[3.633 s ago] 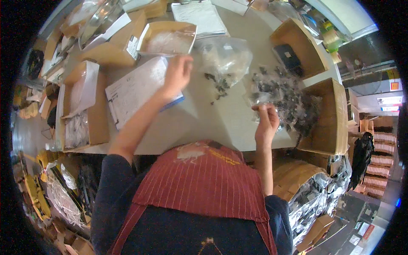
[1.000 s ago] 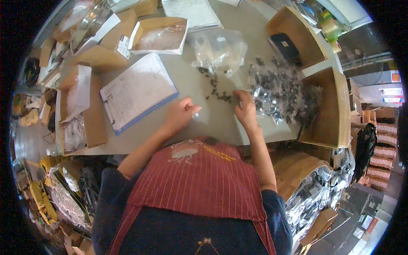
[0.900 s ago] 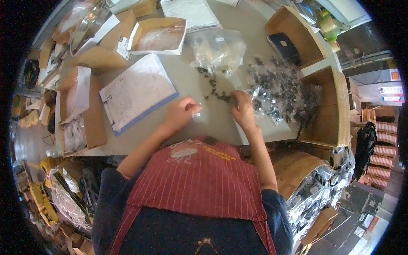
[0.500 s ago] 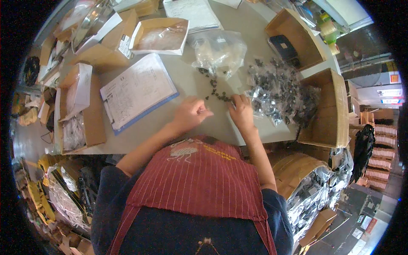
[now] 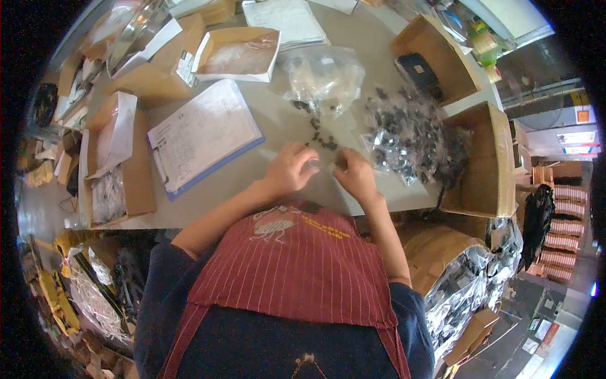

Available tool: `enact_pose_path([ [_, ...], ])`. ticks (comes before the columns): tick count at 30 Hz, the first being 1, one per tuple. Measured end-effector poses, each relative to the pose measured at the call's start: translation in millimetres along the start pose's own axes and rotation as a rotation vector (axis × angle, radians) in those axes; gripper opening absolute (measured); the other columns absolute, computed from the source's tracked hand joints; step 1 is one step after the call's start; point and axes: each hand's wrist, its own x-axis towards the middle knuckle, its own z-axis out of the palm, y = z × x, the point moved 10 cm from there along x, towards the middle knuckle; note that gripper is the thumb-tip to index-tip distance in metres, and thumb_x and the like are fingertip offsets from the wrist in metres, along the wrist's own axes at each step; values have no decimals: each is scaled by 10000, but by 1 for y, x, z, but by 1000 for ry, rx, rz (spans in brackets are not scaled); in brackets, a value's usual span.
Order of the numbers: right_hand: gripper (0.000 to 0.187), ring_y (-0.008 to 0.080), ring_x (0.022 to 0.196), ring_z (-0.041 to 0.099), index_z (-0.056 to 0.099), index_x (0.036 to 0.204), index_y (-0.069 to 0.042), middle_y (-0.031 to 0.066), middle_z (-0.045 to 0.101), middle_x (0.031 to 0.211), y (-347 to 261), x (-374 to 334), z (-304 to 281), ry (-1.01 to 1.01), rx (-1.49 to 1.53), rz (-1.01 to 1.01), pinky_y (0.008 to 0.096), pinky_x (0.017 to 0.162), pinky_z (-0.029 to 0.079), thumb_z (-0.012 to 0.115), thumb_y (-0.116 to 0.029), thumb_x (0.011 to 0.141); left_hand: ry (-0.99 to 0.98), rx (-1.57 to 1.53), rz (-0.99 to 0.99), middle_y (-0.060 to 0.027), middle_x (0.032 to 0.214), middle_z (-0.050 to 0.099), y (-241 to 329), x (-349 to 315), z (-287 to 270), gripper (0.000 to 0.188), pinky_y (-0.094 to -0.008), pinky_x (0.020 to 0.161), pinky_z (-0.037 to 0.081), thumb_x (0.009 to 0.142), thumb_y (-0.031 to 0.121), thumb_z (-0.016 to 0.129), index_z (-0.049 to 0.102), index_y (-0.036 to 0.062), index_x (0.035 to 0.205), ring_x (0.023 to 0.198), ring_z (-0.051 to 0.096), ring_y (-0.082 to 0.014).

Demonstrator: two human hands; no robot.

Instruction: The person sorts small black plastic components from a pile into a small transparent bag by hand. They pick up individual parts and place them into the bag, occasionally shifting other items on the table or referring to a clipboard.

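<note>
My left hand [image 5: 291,168] is over the table with its fingers curled and thumb close to them. Something pale and small may be between its fingertips; it is too small to make out. Facing it, a short gap away, my right hand [image 5: 356,175] pinches a small black part at its fingertips. Just beyond both hands lies a thin trail of loose small black parts [image 5: 317,136]. The trail runs back to a large clear plastic bag [image 5: 325,72]. A heap of small clear bags with black parts inside [image 5: 410,136] spreads to the right of my right hand.
A cardboard box [image 5: 486,161] lies on its side behind the heap; another box [image 5: 442,57] stands farther back. Papers on a blue clipboard [image 5: 205,136] lie to the left. Open boxes [image 5: 136,183] and a white-edged tray box [image 5: 237,54] line the left and back.
My right hand has drawn back from the loose black parts toward me, its fingers now curled in. My left hand has shifted slightly right, and its fingers now point toward the right hand.
</note>
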Motion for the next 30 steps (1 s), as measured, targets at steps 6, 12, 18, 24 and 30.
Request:
enact_pose_path([
  [6,290,213,789,646,643,1087,-19,128,654,951,-56,-6,-52,178,494,-210,344,716,529,716,-27,806,17,-22,14,-159,1062,597,-2,-4,3,345,-465,888,476,795,129,748,642,71,1118,1004,564,-390],
  [12,317,312,900,671,622,1129,-10,185,659,1003,-9,9,-29,190,498,15,404,794,539,704,-76,830,8,-85,-7,-132,1022,607,-6,-5,3,320,-411,779,520,805,155,771,654,74,1092,944,591,-339],
  [18,308,341,753,643,620,997,-23,155,667,860,17,28,3,255,54,19,434,699,514,738,-248,823,61,-102,14,-97,989,635,-3,-6,1,306,-355,705,531,814,171,790,667,84,1080,851,625,-270],
  [24,260,350,788,662,604,955,-20,178,673,906,20,25,7,115,146,86,437,690,521,731,-193,808,54,-126,-55,-103,1063,631,-4,-8,-3,304,-348,721,535,823,176,787,668,87,1089,874,633,-248],
  [30,314,211,735,658,642,1009,-1,148,692,893,-30,6,-28,29,640,22,337,669,525,771,-213,816,54,-98,-22,-103,1082,619,-10,-8,5,303,-351,737,537,832,145,763,654,87,1109,920,622,-256],
])
